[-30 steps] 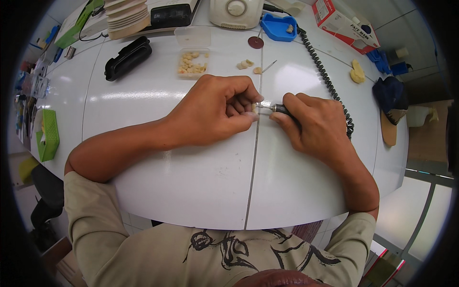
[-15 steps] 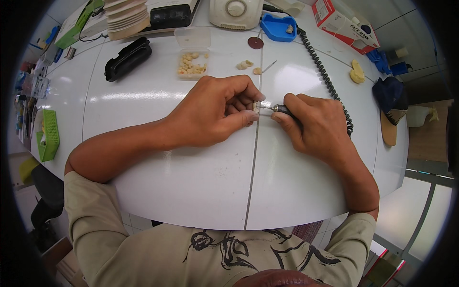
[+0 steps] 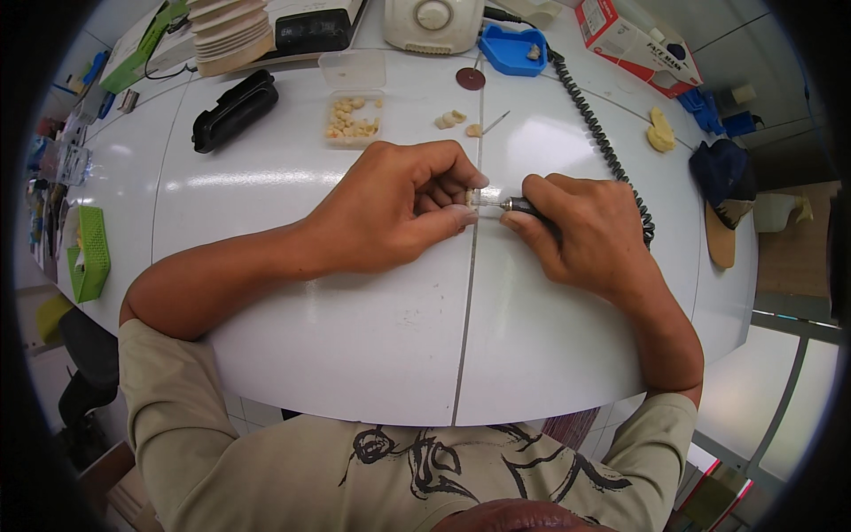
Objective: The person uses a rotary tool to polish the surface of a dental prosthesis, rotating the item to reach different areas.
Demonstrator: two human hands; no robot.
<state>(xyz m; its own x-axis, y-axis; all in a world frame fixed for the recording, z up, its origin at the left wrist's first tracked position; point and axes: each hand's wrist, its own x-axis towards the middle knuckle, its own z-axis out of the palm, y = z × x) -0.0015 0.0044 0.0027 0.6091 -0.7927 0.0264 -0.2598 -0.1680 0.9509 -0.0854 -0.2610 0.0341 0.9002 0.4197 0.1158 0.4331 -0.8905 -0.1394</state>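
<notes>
My left hand (image 3: pixel 394 204) pinches a small pale piece (image 3: pixel 471 199) between curled fingers and thumb, mid-table. My right hand (image 3: pixel 585 235) grips a dark rotary handpiece (image 3: pixel 523 206), its thin metal tip reaching the piece from the right; whether they touch is too small to tell. Beyond my hands sit a clear box (image 3: pixel 353 124) of small cream pieces with its lid open, several loose pieces (image 3: pixel 448 119), a thin metal bit (image 3: pixel 498 120) and a dark red disc (image 3: pixel 470 78).
A coiled cord (image 3: pixel 598 133) runs down the right side, near a yellow lump (image 3: pixel 659 131) and a cap (image 3: pixel 718 177). A cream machine (image 3: pixel 430 27), blue tray (image 3: pixel 510 49) and carton (image 3: pixel 634 49) line the back. Left are a black case (image 3: pixel 232 111) and green basket (image 3: pixel 89 253).
My left thumb and fingertips have shifted slightly around the small piece. My right hand and the handpiece have moved only very slightly; both still hold what they held.
</notes>
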